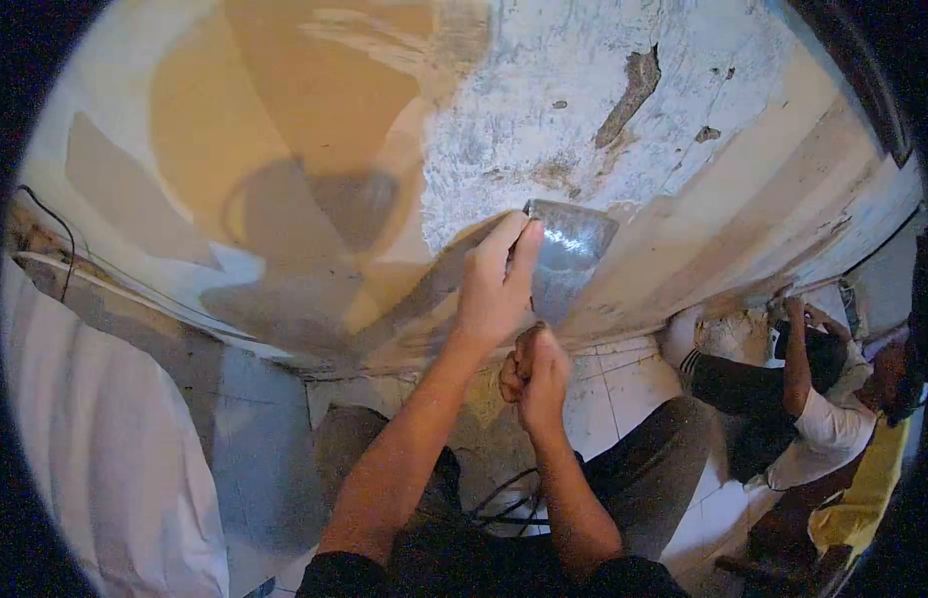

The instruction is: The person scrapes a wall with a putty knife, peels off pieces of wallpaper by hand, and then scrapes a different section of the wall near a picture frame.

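A broad metal scraper rests against the wall, its shiny blade near the lower edge of a patch of bare, whitish surface. My left hand is closed on the blade's left edge, with fingertips at its upper corner. Below it, my right hand is a fist wrapped round the scraper's handle, which is mostly hidden by the fingers. Peeling yellowish paint borders the bare patch on the left. A deep gouge and smaller pits mark the plaster above the blade.
At right, another person sits low near the wall's base, hands close to it. White cloth drapes something at left. Dark cables lie between my legs on the tiled floor. A yellow cloth hangs at far right.
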Demonstrator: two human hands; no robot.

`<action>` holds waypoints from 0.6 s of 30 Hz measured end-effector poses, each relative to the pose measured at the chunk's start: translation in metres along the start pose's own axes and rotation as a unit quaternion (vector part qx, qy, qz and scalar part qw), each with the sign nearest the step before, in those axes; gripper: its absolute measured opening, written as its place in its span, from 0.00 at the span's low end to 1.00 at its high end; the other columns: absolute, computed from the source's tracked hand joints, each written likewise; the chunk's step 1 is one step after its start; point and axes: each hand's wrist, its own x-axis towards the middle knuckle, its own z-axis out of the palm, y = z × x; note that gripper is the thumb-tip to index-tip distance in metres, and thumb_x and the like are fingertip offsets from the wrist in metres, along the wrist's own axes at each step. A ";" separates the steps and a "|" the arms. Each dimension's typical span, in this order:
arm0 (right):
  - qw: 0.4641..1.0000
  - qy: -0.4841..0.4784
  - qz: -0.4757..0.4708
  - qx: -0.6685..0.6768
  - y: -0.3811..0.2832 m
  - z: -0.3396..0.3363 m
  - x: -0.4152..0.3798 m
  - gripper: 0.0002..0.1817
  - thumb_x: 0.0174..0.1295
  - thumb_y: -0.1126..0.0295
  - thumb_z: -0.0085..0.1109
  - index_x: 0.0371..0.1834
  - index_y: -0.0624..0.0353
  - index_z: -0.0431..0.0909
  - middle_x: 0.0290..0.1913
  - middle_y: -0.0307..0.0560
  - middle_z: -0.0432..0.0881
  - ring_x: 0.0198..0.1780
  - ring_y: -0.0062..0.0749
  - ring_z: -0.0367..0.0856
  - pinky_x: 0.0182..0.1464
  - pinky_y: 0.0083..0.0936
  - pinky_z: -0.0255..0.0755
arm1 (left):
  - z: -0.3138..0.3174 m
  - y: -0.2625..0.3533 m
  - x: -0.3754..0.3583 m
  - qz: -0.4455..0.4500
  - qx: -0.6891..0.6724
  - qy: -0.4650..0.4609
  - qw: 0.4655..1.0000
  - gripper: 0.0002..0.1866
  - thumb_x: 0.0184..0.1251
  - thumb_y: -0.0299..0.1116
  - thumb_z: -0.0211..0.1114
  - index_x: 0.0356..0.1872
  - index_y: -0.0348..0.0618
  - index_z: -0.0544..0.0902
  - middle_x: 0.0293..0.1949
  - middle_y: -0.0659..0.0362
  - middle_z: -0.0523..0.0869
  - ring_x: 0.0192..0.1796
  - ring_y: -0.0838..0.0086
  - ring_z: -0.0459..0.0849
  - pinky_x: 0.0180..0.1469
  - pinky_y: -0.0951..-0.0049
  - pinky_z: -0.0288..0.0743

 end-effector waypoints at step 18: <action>0.999 0.027 0.032 0.003 -0.020 0.001 -0.005 0.21 0.73 0.51 0.39 0.27 0.54 0.64 0.17 0.34 0.62 0.13 0.19 0.60 0.13 0.20 0.55 | 0.012 -0.003 0.005 0.002 -0.027 0.011 1.000 0.13 0.73 0.34 0.52 0.31 0.36 0.67 0.22 0.51 0.63 0.26 0.73 0.59 0.29 0.70 0.64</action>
